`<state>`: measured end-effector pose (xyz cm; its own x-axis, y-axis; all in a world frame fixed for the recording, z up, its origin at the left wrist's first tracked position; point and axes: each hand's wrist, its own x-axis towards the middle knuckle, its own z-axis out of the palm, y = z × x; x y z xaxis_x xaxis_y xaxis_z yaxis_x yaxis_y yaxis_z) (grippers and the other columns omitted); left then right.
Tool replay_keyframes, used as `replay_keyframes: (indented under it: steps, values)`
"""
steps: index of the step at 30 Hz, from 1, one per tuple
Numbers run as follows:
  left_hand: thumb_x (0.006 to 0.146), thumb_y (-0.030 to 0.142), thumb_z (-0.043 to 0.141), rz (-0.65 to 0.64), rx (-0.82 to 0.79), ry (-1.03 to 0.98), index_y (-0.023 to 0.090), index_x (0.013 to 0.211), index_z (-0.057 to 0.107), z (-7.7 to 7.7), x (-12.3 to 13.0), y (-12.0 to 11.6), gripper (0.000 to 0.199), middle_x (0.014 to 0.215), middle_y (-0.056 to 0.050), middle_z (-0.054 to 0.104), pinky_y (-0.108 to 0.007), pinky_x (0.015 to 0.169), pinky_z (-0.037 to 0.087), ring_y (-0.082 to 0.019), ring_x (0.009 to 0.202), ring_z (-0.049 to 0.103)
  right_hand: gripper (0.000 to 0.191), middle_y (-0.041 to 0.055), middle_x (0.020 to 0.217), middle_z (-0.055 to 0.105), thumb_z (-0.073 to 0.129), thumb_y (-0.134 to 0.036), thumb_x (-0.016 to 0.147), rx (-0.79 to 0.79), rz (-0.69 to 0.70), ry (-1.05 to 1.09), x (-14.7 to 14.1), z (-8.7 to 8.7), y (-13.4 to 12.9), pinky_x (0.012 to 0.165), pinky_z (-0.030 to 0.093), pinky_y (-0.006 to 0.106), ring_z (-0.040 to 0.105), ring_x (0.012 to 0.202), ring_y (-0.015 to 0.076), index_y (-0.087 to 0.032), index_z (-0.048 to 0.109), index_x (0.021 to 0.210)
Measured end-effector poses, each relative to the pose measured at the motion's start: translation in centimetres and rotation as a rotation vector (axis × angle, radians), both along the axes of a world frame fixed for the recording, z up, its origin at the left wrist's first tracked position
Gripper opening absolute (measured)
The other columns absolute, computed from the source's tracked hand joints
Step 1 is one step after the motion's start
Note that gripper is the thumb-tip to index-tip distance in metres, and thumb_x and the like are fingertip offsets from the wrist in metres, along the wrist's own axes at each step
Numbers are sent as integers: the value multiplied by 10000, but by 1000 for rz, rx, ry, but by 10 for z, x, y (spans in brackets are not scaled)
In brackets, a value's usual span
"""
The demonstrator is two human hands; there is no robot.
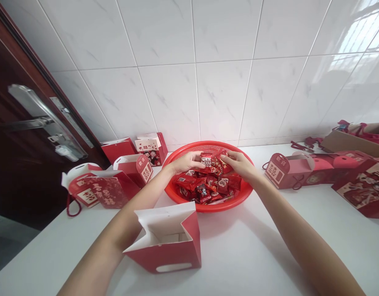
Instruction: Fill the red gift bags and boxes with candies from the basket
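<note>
Okay, the left hand (186,161) and right hand (239,164) pinch a red wrapped packet (212,162) right over the red plastic basket (207,146), more red packets (204,185) heaped inside, with an open red gift box (166,242) standing at bottom center, folded boxes (288,169) off right.

We count two hands (186,161) and one red mesh basket (204,147) — its red foil packets (207,185) lie too heaped to number. One open red paper gift box (177,255) stands nearest us on the tabletop (53,255); four more red gift boxes (134,170) sit in the group to the left, and at least three (288,172) lie to the right, though their overlap keeps that count uncertain. Behind those we find one cardboard carton (346,142) — and on the left, one door handle (44,121).
</note>
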<state>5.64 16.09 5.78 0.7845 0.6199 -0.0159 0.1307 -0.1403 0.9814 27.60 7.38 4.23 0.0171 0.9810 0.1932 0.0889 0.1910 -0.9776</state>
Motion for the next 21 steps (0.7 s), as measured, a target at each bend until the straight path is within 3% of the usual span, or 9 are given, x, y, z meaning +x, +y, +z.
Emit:
replay_keyframes:
  steps: [6, 13, 15, 18, 21]
  values:
    - [734, 262, 870, -95, 20, -11, 161, 1187, 684, -6, 0, 3, 500, 1120, -102, 744, -369, 934, 536, -220, 1039, 685, 399, 9, 730, 534, 814, -516, 750, -74, 59, -16, -1, 6, -5, 589, 643, 332, 583, 755, 190, -208, 563, 717]
    - [799, 320, 823, -126, -40, 185, 225, 1380, 595, -6, -2, -5, 631, 1052, -60, 717, -346, 784, 549, -160, 750, 706, 515, -40, 668, 414, 834, -555, 711, -140, 117, -72, -4, 11, -8, 555, 645, 317, 521, 649, 131, -206, 461, 646]
    - [798, 341, 807, -157, -6, 240, 201, 1255, 666, -3, -2, -8, 498, 974, -41, 707, -329, 739, 534, -145, 694, 677, 517, -42, 661, 419, 835, -553, 705, -155, 126, -92, -5, 12, -8, 547, 640, 313, 532, 641, 130, -204, 458, 646]
    - [772, 373, 802, -172, 94, 313, 152, 885, 713, 3, 0, -10, 263, 768, -6, 655, -258, 605, 455, -125, 633, 603, 493, -40, 658, 430, 826, -540, 709, -163, 124, -107, -5, 12, -8, 552, 638, 324, 549, 646, 140, -204, 470, 658]
    - [753, 389, 796, -172, 128, 356, 148, 681, 655, 8, 1, -11, 289, 588, 27, 553, -232, 474, 294, -91, 513, 461, 482, -40, 654, 431, 810, -539, 719, -144, 100, -101, -5, 12, -9, 569, 633, 330, 548, 654, 145, -211, 462, 660]
